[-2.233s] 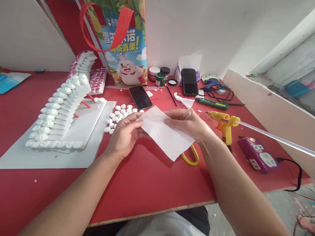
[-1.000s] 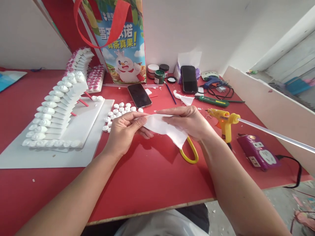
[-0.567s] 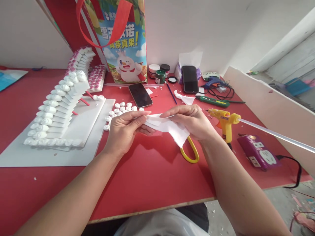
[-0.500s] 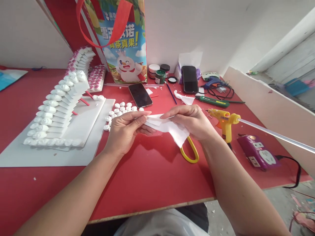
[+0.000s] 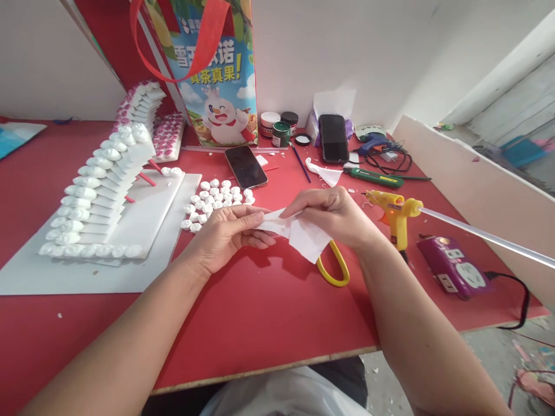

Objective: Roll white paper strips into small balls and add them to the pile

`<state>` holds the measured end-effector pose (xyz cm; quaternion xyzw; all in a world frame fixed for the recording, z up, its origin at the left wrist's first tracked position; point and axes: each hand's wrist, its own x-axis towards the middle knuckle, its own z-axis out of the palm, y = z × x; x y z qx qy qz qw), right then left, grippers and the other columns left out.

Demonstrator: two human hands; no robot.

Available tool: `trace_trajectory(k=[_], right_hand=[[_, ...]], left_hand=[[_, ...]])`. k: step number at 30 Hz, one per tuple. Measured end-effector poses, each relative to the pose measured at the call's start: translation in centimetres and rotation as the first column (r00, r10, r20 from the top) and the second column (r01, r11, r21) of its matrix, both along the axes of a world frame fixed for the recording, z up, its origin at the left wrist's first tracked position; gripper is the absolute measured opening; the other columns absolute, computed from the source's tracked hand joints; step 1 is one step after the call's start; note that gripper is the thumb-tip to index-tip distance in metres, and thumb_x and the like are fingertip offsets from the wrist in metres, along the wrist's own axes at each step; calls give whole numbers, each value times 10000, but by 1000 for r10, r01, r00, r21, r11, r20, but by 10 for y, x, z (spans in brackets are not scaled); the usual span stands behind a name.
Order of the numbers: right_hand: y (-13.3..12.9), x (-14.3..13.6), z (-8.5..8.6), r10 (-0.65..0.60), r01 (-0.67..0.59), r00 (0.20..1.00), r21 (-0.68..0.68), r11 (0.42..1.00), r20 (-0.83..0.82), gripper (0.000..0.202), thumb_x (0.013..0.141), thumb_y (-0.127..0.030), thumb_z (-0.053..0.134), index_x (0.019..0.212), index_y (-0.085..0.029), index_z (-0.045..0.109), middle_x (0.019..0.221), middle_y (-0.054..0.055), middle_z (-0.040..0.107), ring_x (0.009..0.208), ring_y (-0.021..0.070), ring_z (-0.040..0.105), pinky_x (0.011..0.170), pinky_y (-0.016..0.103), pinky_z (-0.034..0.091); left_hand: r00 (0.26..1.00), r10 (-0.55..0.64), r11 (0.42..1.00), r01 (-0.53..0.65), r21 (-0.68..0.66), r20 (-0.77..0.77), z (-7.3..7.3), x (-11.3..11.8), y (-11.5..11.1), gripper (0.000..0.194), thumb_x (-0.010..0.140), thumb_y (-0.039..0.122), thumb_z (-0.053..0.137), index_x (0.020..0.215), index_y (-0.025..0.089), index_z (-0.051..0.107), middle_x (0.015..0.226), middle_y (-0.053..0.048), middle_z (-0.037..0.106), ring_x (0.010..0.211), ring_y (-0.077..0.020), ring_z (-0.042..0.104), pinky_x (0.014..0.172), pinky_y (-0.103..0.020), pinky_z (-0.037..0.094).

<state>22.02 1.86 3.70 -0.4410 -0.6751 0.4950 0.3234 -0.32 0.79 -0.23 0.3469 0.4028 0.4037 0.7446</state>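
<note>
Between my two hands is a strip of white tissue paper (image 5: 309, 238), folded at its upper edge. My left hand (image 5: 232, 231) pinches its left end between thumb and fingers. My right hand (image 5: 332, 216) grips the upper part, and a loose flap hangs below. Under the right hand a yellow loop handle (image 5: 340, 267) lies on the table; the rest of that tool is hidden. Just behind my left hand sit several small white rolled rosettes (image 5: 212, 199). To the left, a white stepped arch (image 5: 102, 199) edged with similar rosettes stands on a white board (image 5: 150, 231).
A yellow glue gun (image 5: 392, 211) with a long clear stick and a purple power block (image 5: 455, 268) are at right. Behind lie a phone (image 5: 245, 166), paint jars (image 5: 281, 133), a brush (image 5: 300, 163), a green cutter (image 5: 376, 178), another phone (image 5: 333, 138) and a printed bag (image 5: 217, 86).
The tissue has turned a little between my hands, and its flap now hangs wider to the front. My left hand has shifted slightly down; the right fingers are bent more.
</note>
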Motion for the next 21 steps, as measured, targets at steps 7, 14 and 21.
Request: trace_trajectory(k=[7,14,21], right_hand=[[1,19,9,-47,46,999,-161,986,-3,395,875,-384,695,1218,-197,758,974,60,771,774,167,665,654,266,490],[4,5,1,99,-77,977,-122,990,190,328,771,-388,805,970,-128,824,838,60,762,753,183,662,636,274,487],[3,5,-9,-12,15,999,-64,998,48,299,797,-240,718,1048,-141,844,772,27,749,590,96,523,528,232,404]], left_hand=[[996,23,998,-17,62,-91,1,-1,-1,156,762,188,831,885,121,762,697,-61,786,591,-179,758,595,-224,618],[973,12,980,34,196,-230,2,1,-4,174,798,263,816,903,126,789,663,-43,764,555,-150,717,576,-219,581],[987,83,978,-55,199,-135,0,-2,-2,213,747,234,870,943,161,832,649,-33,751,566,-121,689,578,-196,559]])
